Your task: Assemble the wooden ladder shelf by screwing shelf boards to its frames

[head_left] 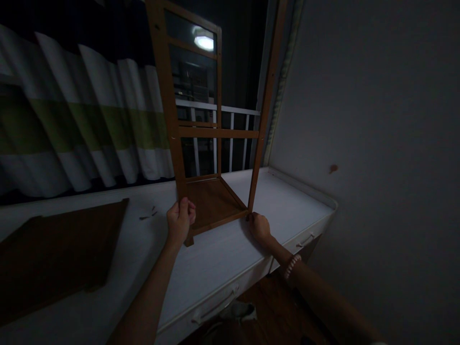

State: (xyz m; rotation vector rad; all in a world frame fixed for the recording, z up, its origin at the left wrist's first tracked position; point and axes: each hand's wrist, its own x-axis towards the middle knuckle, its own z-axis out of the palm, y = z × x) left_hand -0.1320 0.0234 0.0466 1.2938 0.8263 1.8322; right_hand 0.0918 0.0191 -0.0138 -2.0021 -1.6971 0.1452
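A tall brown wooden shelf frame (219, 132) stands on the white desk, with a flat panel (212, 203) fitted low between its legs. My left hand (179, 220) is closed around the lower part of the near left leg, just above its foot. Down at the near right corner, my right hand (259, 227) has its fingers curled in at the bottom of the right leg. They hide the foot there, and any small item in those fingers cannot be made out. A beaded bracelet (293, 266) circles the right wrist.
On the left of the white desk (223, 254) lies a loose dark brown board (64, 249), with several small dark bits (144, 218) near it. Behind are a striped curtain (97, 110) and a dark window with white railings. A wall (377, 120) bounds the right side.
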